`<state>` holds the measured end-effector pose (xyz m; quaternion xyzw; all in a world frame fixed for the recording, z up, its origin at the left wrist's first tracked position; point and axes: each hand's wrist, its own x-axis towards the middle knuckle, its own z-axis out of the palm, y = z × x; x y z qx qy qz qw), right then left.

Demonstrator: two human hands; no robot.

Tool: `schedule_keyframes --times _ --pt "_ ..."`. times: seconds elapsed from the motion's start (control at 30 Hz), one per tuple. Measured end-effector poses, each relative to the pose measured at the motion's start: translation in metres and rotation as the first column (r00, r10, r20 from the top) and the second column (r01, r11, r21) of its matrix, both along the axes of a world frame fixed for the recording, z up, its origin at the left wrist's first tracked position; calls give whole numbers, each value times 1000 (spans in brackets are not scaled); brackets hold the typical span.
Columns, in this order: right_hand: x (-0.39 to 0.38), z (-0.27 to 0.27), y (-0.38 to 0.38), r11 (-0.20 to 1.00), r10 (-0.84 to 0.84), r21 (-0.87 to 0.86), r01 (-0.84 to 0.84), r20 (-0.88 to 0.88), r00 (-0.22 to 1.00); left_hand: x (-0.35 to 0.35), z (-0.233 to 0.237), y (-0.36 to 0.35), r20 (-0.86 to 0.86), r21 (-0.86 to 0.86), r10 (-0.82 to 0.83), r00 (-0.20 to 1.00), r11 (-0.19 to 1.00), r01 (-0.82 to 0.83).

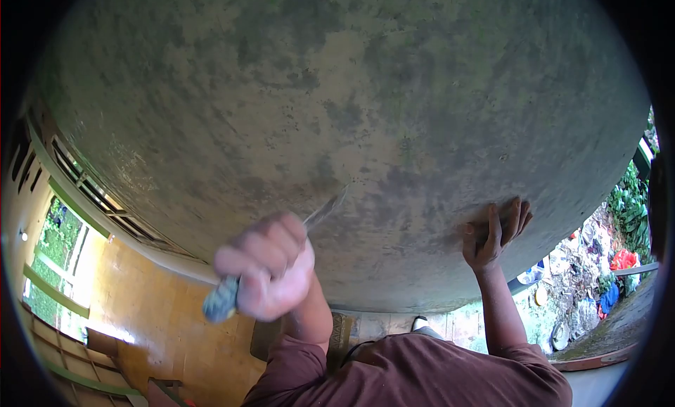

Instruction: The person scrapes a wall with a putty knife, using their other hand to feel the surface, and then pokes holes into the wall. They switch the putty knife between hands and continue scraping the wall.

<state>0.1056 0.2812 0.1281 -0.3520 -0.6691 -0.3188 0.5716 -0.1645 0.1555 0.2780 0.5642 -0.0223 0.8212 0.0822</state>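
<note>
And the left hand (271,266) clenches a bladed tool (327,211), long axis slanting, tip pointing far-right toward the wall (436,111), right hand (488,245) spread wide there!

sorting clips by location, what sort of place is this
Probably a home, where indoors meets outdoors: a stained wall, yellowish floor on one side, littered ground and green plants on the other.

Left of the yellowish floor (204,294) is a green-framed opening (58,291) with bright greenery (55,231) beyond; a dark mat (264,338) lies at its right edge. Well to the floor's right spreads litter (573,273), red plastic (624,260) and blue plastic (609,299) among it, beside leafy plants (629,213).
</note>
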Motion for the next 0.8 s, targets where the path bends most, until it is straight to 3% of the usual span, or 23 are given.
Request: schedule_keyframes --times 0.07,0.17,0.3,0.37,0.43,0.5,0.57,0.63,0.73,0.8 --pt "2 1 1 1000 -3 -1 3 6 1000 -1 4 -17 -72 133 -11 997 991 20" --pt "1 2 1 1000 11 1 -11 8 1000 -2 8 -21 -85 169 -53 995 983 67" --pt "0 1 -1 1000 12 -3 -12 1 1000 -2 1 9 -16 -20 5 1000 1000 -5" --pt "3 1 1 1000 -3 2 3 8 1000 -6 3 -3 -58 22 40 998 999 -39" --pt "3 1 0 1000 -1 1 1 11 1000 -7 10 -16 39 195 -135 990 973 125" --pt "3 2 1 1000 6 0 -6 7 1000 -8 9 -5 46 197 -116 992 975 104" --pt "2 -1 -1 1000 17 -6 -17 4 1000 -4 3 12 -18 -24 -26 999 999 26" --pt "3 -2 2 1000 11 -4 -11 4 1000 -4 7 4 -45 7 2 999 1000 -2" --pt "3 -1 1 1000 1 -2 -1 9 1000 -12 10 -11 62 187 -161 985 971 147" --pt "2 0 3 1000 14 4 -14 -1 1000 -6 8 7 47 102 -98 994 990 92"
